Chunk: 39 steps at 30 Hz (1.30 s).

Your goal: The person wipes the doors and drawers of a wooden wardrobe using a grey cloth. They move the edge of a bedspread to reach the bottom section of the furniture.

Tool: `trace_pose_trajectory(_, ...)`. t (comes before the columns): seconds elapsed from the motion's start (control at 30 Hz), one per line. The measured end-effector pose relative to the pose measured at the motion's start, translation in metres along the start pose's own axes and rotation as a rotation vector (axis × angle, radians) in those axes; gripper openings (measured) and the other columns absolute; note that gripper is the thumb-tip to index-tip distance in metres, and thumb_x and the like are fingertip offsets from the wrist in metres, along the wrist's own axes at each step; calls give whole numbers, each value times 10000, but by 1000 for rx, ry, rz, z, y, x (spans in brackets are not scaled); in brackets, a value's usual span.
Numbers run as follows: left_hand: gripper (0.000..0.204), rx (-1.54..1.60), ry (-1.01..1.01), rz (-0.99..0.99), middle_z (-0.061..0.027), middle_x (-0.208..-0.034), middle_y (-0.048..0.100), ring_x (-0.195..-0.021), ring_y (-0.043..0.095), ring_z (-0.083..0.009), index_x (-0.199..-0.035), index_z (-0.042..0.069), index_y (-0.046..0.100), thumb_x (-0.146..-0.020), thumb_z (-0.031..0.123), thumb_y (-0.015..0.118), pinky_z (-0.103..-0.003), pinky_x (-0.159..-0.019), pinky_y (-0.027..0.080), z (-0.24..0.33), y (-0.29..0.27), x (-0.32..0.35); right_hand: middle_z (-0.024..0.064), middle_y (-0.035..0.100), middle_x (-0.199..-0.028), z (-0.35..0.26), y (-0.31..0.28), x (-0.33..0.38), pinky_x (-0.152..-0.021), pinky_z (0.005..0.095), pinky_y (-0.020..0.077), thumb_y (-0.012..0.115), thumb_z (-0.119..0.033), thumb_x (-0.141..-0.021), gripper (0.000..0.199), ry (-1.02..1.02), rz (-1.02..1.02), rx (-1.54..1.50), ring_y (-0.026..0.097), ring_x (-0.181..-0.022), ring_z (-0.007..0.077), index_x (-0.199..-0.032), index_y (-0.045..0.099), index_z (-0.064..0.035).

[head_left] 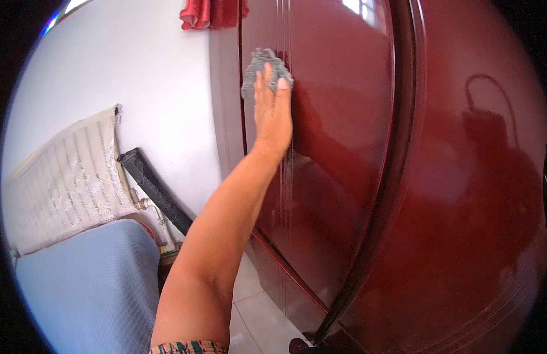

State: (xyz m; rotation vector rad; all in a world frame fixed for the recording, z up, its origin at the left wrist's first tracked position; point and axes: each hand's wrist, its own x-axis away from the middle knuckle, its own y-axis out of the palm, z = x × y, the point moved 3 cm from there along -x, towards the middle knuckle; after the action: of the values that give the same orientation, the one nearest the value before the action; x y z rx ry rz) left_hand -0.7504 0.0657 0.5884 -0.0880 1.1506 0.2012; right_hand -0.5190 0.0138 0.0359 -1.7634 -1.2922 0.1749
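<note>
With its back toward me and its thumb on the right, my left hand (273,115) holds a crumpled grey cloth (250,84) against a glossy dark red cabinet door (338,118). The fingers lie stretched along the cloth, which bunches out around their tips and sides. Pale vertical lines run down the door beside the hand. My bare left forearm reaches up from the lower edge, with a patterned sleeve cuff at the elbow. My right hand does not show.
Another red panel (450,194) on the right mirrors a dark silhouette. Red fabric (210,15) hangs at the top. To the left are a white wall (149,76), a cream lace-like cover (73,171), a long black wrapped object (155,189), pipes (162,227) and a blue quilted cover (90,289).
</note>
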Motion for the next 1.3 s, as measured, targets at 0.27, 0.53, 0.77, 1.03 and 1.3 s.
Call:
trace_pose_trajectory(0.27,678,103,-392,44,-138,-1534,69,-1418,47,-285,-1476,101,126,-958,502,300,-406,-1143,58,-95,-22,79,162,631,-752,-1,-4,2,-556,424,440,523,-279,-783,279,-9,-25,-62,558,-601,294,-800,661,-37)
trace_pose_trajectory(0.53,748,254,-887,78,-113,-1542,40,-1419,30,-262,-1473,60,70,-946,546,285,-383,-1144,54,-172,-24,244,141,624,-713,-5,-3,1,-503,401,421,527,-300,-799,284,-23,-52,-107,531,-543,263,-766,660,-51)
trace_pose_trajectory(0.77,753,-13,-397,-119,-189,-1527,-19,-1416,-31,-303,-1449,-26,42,-960,502,265,-400,-1138,6,-36,2,254,122,618,-678,4,6,4,-458,381,404,531,-317,-812,295,11,-80,-186,508,-493,236,-735,659,-63)
trace_pose_trajectory(1.03,631,-136,127,-137,-234,-1511,76,-1397,72,-394,-1455,11,146,-957,327,368,-482,-1113,61,22,-2,163,100,610,-639,7,32,-4,-405,358,385,535,-338,-827,315,106,-192,-603,482,-435,205,-701,659,-77)
trace_pose_trajectory(1.3,683,-4,-287,-72,-247,-1509,32,-1405,45,-371,-1464,26,98,-960,407,357,-453,-1128,49,-15,4,215,26,577,-575,1,24,5,-336,278,327,551,-360,-835,309,237,-476,-821,413,-369,104,-655,644,-127)
